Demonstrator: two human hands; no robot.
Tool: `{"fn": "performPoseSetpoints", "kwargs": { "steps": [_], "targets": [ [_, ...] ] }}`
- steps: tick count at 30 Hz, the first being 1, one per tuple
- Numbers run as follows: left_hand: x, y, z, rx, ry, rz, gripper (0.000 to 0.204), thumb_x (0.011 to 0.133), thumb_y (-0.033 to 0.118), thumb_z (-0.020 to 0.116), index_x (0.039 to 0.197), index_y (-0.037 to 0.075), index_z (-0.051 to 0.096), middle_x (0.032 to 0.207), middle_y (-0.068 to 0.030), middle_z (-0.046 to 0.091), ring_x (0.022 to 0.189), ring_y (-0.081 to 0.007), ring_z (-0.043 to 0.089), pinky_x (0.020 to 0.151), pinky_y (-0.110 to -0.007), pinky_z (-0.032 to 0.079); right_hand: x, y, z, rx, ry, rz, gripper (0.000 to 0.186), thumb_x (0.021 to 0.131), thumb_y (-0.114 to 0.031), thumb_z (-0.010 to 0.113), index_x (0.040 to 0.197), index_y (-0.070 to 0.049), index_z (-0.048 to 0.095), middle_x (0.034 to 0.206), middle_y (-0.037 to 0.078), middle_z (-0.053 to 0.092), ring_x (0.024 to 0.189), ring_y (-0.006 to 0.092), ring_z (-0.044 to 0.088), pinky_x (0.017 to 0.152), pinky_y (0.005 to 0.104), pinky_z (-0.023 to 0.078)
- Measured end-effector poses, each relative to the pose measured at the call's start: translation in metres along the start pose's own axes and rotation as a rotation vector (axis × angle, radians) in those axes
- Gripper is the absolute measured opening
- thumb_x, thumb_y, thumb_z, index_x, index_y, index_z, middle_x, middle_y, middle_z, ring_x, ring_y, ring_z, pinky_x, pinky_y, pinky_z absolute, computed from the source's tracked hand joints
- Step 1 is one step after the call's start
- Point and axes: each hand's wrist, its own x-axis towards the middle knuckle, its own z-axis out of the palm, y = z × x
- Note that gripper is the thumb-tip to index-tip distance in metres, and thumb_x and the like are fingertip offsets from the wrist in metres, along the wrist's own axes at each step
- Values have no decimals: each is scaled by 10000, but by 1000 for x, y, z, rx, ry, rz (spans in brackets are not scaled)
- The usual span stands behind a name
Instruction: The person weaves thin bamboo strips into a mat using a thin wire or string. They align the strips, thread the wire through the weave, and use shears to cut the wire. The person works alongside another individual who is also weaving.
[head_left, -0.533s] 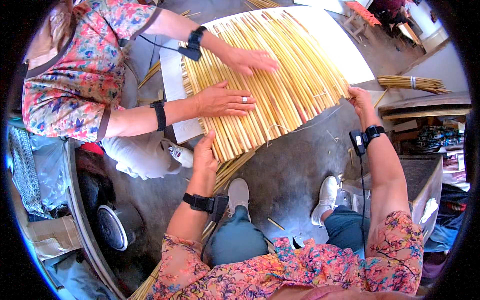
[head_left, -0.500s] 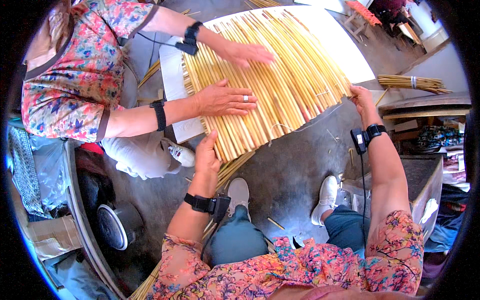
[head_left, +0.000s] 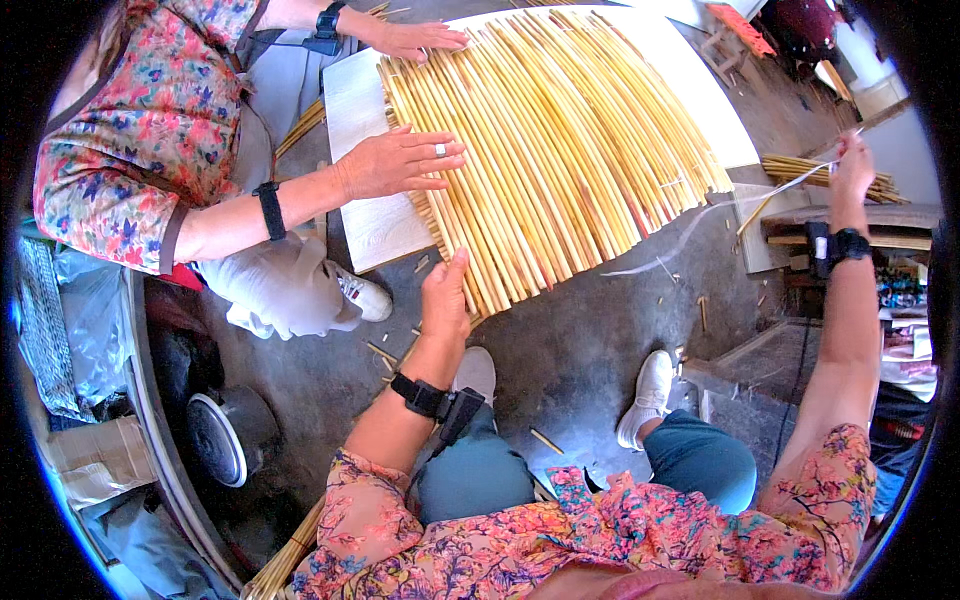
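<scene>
A mat of yellow reed stalks point(head_left: 560, 150), laid side by side, lies on a white board point(head_left: 365, 225). My left hand point(head_left: 446, 298) is closed on the mat's near left corner, thumb on top. Out to the right, well away from the mat, my right hand point(head_left: 852, 170) is raised and pinches a thin white string point(head_left: 800, 178). That string trails back in a loose curve below the mat's near edge. A co-worker's two hands are on the left: one, with a ring point(head_left: 400, 160), has its fingers spread at the mat's left side; the other point(head_left: 415, 38) lies flat near the far left corner.
A tied bundle of stalks point(head_left: 780, 166) lies at the right, beside a wooden-edged ledge point(head_left: 905, 216). Stalk scraps point(head_left: 703, 312) litter the floor. At lower left stands a dark round pot point(head_left: 255, 430) with a pale rim. The co-worker's shoe point(head_left: 362, 296) is near the board.
My right hand has left the mat's right corner and swung out right with the string. My left hand stays on its corner. The co-worker's hands have drawn back left.
</scene>
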Motion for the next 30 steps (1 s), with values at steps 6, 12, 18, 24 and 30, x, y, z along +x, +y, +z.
{"fn": "performPoseSetpoints", "kwargs": {
  "steps": [6,12,18,24,30],
  "targets": [
    [4,-10,7,-33,-26,-17,288,906,257,545,987,-19,557,920,-81,628,789,-127,605,711,-265,491,-42,-99,118,-323,-316,-435,430,889,-420,457,995,-35,615,885,79,616,819,213,556,732,348,433],
    [-3,-3,4,-69,-13,-22,270,896,259,562,948,-6,568,889,-70,633,768,-115,603,696,-258,491,-257,-78,284,-469,-1144,-527,154,894,-168,455,988,-58,508,938,163,573,920,289,535,864,365,401],
    [-3,-3,5,-76,-29,-56,267,888,261,577,954,3,565,867,-55,633,740,-101,602,662,-249,494,-299,-59,307,-468,-1168,-560,195,896,-186,460,999,-21,447,1065,226,525,1040,384,483,884,422,389],
    [-6,3,11,-64,-64,-98,238,888,253,577,939,22,552,831,-47,625,698,-98,603,606,-243,497,-306,-32,312,-364,-919,-831,188,874,-125,488,991,18,450,1202,269,460,1147,408,421,982,414,348],
    [-10,6,14,-54,-24,-22,220,881,232,591,942,23,560,821,-37,618,675,-89,591,579,-245,494,-310,-33,313,-283,-846,-916,203,834,-91,496,983,46,472,1140,285,485,1104,433,432,949,462,354]
  ]
}}
